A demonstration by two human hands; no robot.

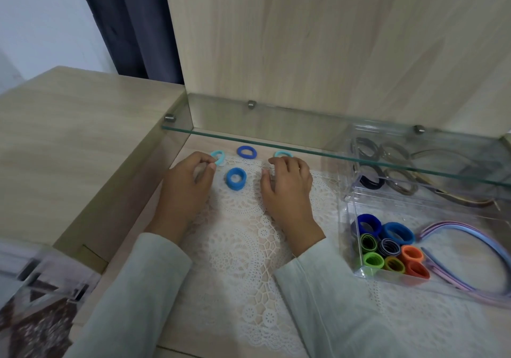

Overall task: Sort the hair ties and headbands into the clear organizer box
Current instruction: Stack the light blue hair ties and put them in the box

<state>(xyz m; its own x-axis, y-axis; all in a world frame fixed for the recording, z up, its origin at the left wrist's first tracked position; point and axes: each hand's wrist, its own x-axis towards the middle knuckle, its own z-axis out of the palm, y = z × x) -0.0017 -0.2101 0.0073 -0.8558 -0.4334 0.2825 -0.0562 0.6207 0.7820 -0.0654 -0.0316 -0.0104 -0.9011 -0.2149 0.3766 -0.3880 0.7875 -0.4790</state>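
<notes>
Several loose hair ties lie on the lace mat (249,247): a thick blue tie (236,178) between my hands, a dark blue tie (247,151) behind it, and two light blue ties. My left hand (188,183) pinches the left light blue tie (218,156) between index fingertip and thumb. My right hand (287,183) lies palm down, its bent fingertips at the near edge of the right light blue tie (282,153), the thumb apart from it. At the right, the clear organizer box (343,219) holds coloured ties (387,247) and pastel headbands (470,247).
A glass shelf (331,154) juts out just above the far ties and covers the box's rear compartments, which hold dark and grey ties (387,175). A wooden side panel (124,192) walls in the left; a wooden back panel stands behind.
</notes>
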